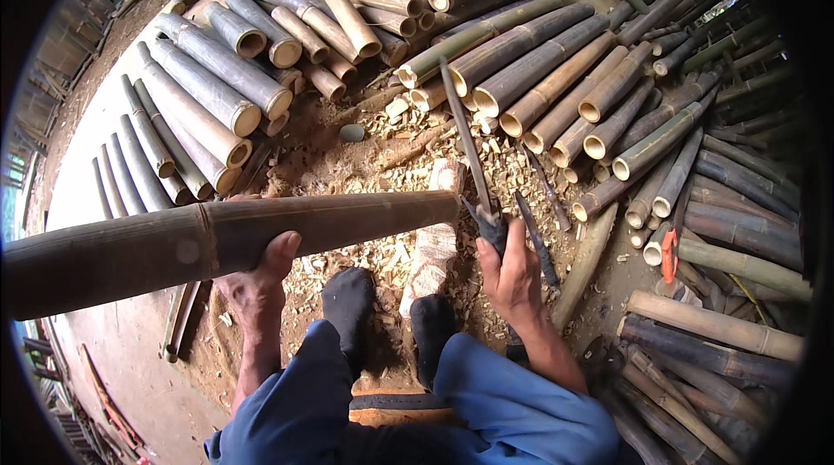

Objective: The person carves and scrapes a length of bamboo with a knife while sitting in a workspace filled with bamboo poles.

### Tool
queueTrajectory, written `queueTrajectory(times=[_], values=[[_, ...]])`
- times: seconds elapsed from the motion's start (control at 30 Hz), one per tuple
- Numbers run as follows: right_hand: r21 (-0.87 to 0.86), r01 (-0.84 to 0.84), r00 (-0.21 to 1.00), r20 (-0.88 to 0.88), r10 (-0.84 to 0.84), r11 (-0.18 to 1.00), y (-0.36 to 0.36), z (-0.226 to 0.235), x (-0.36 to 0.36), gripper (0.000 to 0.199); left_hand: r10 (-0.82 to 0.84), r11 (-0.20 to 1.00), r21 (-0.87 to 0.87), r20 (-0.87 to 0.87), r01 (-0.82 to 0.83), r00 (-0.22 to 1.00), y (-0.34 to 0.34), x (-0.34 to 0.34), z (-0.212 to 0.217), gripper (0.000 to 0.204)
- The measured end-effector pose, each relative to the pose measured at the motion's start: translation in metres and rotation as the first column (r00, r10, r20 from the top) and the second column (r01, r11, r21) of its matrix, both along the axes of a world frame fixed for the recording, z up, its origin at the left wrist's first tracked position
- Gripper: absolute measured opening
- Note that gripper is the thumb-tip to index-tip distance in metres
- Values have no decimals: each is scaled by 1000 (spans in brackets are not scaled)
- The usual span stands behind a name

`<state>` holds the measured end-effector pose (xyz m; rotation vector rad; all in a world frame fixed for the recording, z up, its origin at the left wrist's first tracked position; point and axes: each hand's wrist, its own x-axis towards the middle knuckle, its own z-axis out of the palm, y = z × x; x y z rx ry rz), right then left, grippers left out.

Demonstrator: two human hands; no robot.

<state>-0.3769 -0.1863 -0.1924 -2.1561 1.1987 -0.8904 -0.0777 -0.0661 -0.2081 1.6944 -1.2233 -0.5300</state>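
Observation:
My left hand [261, 278] grips a long, thick bamboo pole [217, 239] from below. The pole lies level across the picture, and its cut end rests by a pale wooden chopping block [434, 244]. My right hand [512, 278] is closed on the handle of a long dark blade [465, 139] that points up and away, just right of the pole's end. My two dark-socked feet [352, 304] and blue trousers sit below, either side of the block.
Cut bamboo sections are stacked in a fan at upper left [208, 83] and upper right [556, 74]. Wood chips [391, 144] litter the ground. A second knife [534, 235] lies beside my right hand. An orange-handled tool [669, 252] rests on bamboo at right.

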Motion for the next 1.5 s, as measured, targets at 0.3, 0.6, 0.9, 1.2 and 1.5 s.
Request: queueTrajectory(times=[0.3,0.6,0.9,1.2,1.5], values=[[346,172,947,-316,-58,922,-13,-59,-23,32,91,981,-124,-397,-152,913,-20,16,58,75],[450,259,960,-215,-178,855,15,-99,-62,44,-12,893,-119,-970,-434,241,-30,49,19,44],[473,311,939,-288,-189,824,17,-60,-41,49,-208,914,-349,-841,-207,499,-33,32,41,84],[377,212,911,-409,-44,902,8,-41,-36,51,-463,789,-614,-601,-7,651,-35,13,31,70],[56,25,978,-207,-13,998,-4,-20,-20,36,-542,778,-608,-520,160,660,-29,12,35,74]])
